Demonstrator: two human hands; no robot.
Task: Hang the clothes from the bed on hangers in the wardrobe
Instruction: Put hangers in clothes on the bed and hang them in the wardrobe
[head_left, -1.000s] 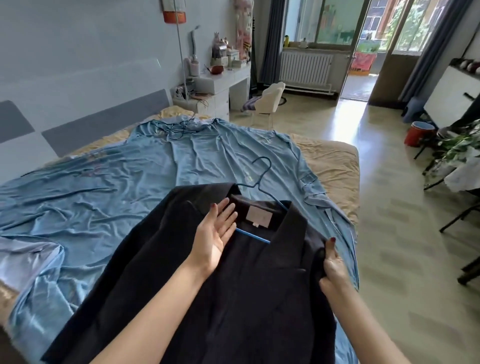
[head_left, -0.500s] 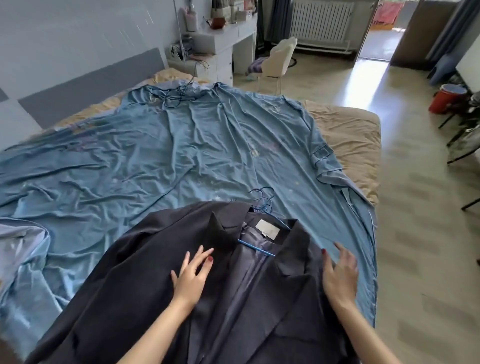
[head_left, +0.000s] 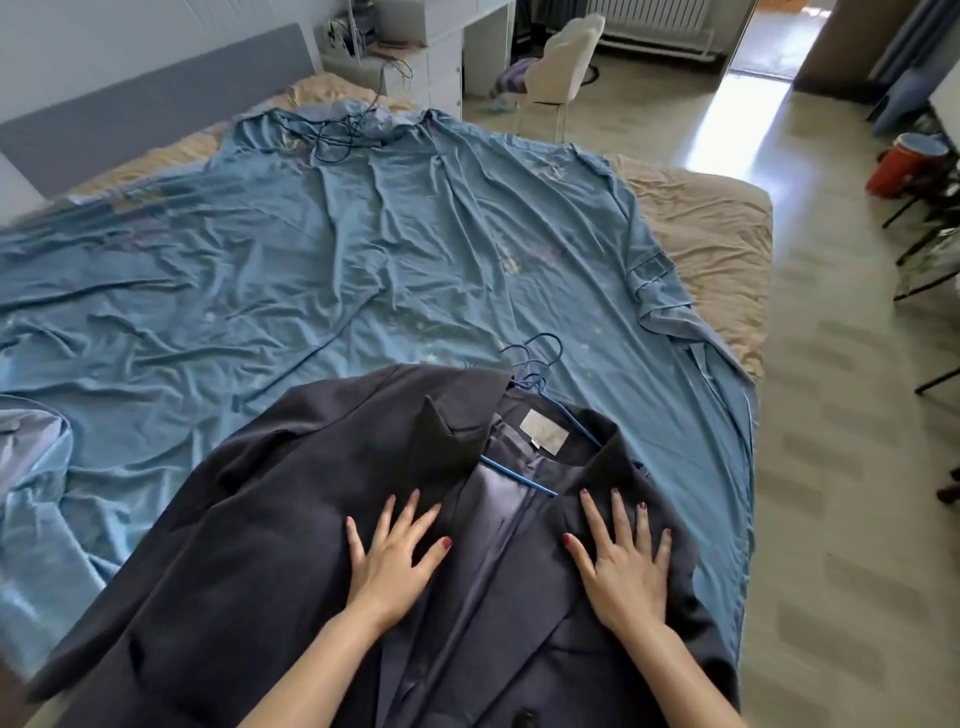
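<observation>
Dark navy suit jacket (head_left: 270, 545) on thin blue wire hanger (head_left: 540, 395), flat at bed's near-right edge w/ rumpled blue sheet (head_left: 311, 270) bare beyond. Left hand (head_left: 392, 558) & right hand (head_left: 623, 556) press it, fingers straight, spread, gripping nothing. Hem cut off by frame.

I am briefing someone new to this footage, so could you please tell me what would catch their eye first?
A dark jacket lies open on the near end of the bed, over a blue hanger whose hook pokes out past the collar. Both hands press flat on its front panels, left hand and right hand. Beyond, a crumpled blue sheet covers most of the bed.
</observation>
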